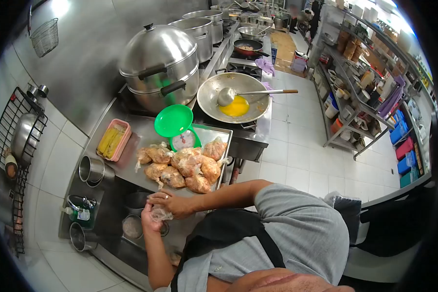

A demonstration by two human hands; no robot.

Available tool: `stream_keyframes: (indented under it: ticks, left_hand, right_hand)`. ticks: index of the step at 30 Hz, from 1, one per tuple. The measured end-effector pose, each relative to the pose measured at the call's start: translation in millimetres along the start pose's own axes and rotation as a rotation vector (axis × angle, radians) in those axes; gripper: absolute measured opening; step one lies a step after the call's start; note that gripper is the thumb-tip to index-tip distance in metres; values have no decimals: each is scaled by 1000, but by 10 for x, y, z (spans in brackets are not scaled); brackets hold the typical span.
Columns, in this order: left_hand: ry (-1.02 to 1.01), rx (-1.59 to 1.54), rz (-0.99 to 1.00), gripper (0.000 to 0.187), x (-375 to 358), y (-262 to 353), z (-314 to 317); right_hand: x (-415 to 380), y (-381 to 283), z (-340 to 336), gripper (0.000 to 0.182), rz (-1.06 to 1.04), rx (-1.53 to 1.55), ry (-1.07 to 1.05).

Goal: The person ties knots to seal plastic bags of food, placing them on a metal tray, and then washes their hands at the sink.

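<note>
Both hands are together over the counter's near end, with a crumpled clear plastic bag (161, 214) between them. My left hand (152, 221) grips the bag from below, its fingers partly hidden. My right hand (179, 204) lies across the top, fingers bent around the bag, with a ring on one finger. Just beyond are several knotted bags of orange-brown food (186, 161) on a steel tray (146, 135). Behind these bags stands a green kitchen scale (185, 140) with a green pan (173, 120) on top.
A pink basket (114, 140) of yellow food sits left of the bags. Beyond are a large steamer (160, 63) and a wok (214, 100) holding a ladle (258, 92) and yellow liquid. Metal pots (91, 169) stand at the left; a shelf rack (355, 92) is across the aisle.
</note>
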State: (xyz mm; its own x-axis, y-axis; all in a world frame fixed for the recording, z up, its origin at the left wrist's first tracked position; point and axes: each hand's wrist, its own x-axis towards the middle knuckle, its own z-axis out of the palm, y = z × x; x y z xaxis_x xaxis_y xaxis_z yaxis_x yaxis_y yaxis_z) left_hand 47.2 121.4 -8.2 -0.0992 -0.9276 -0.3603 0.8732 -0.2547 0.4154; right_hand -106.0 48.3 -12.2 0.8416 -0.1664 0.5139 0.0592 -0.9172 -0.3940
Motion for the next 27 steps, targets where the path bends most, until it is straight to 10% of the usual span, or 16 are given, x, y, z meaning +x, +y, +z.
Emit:
stream_keyframes:
  ticks: [4, 8, 12, 16, 21, 24, 27]
  left_hand:
    - [333, 541, -79, 22, 134, 292, -421]
    - [386, 1562, 86, 23, 124, 247, 71]
    - [462, 1966, 280, 27, -184, -27, 770]
    - [442, 1926, 550, 22, -195, -193, 552]
    - [152, 699, 181, 20, -355, 29, 305]
    - [0, 368, 235, 23, -187, 249, 273]
    - [-82, 579, 193, 24, 182, 733, 193]
  right_hand:
    - [-43, -169, -87, 49, 99, 350, -23]
    - [333, -86, -145, 52, 1564, 1467, -291]
    - [477, 209, 430, 32, 1308, 2085, 220]
    - [516, 479, 657, 18, 1441, 1703, 324]
    - [793, 245, -74, 17, 1204, 1440, 369]
    - [814, 232, -545, 17, 449, 736, 148]
    - [810, 352, -827, 20, 317, 540, 123]
